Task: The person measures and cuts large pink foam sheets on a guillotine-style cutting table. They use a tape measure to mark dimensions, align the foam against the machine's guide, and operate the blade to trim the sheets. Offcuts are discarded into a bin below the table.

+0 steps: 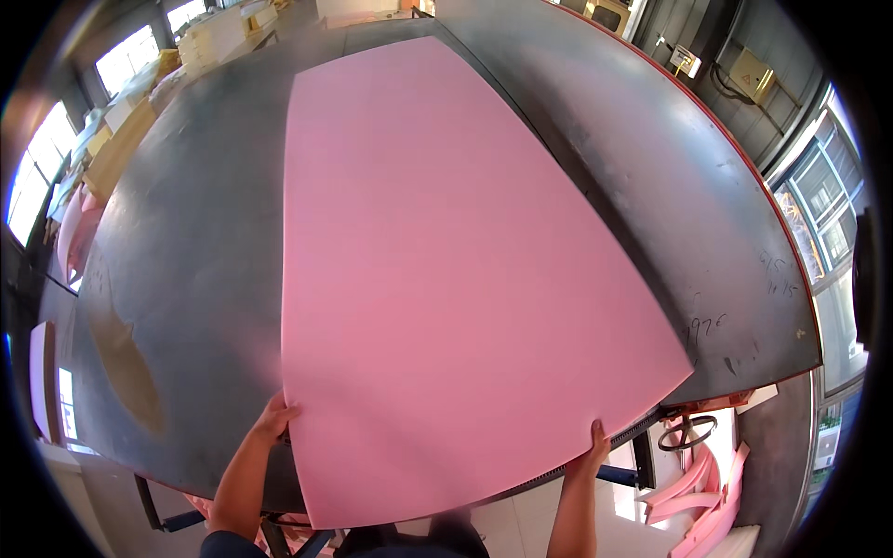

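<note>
A large flat pink foam sheet (446, 270) lies lengthwise before me, its near edge reaching past the front of a dark grey table (195, 232). My left hand (274, 418) grips the sheet's left edge close to the near corner, thumb on top and the other fingers out of sight underneath. On the near edge, toward the right, my right hand (592, 450) pinches the sheet with its thumb above; its fingers are hidden below. The sheet's right side runs along a dark gap in the table.
Beyond the gap, a grey metal panel (707, 232) with a red rim bears handwritten marks. Below the table's right front corner are a round handwheel (687, 433) and pink foam offcuts (698, 502). Stacked foam blocks (126, 139) stand at the far left.
</note>
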Motion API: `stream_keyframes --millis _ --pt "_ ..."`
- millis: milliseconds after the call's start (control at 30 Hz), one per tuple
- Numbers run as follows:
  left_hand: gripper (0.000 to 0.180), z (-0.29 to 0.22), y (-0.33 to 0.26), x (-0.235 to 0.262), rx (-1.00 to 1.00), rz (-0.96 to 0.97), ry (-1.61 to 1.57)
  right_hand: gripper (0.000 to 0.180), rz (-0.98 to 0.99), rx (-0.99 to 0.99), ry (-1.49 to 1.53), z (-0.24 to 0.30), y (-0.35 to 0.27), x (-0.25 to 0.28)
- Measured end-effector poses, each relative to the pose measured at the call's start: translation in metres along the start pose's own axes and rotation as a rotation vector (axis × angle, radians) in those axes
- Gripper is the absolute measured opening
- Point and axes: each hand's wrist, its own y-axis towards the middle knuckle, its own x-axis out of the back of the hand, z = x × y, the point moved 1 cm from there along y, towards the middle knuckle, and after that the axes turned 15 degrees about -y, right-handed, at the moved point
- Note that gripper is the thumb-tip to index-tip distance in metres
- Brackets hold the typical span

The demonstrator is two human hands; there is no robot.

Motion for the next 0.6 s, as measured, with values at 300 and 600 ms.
stream_keyframes --millis 300,600 --pt "0.048 -0.044 0.127 -0.019 0.137 -0.115 0.239 0.043 -0.168 -0.213 0.050 -0.081 0.087 -0.005" --pt "0.044 -0.029 0.193 -0.038 -0.077 -0.059 0.246 0.041 -0.180 -0.138 0.010 -0.076 0.164 -0.003"
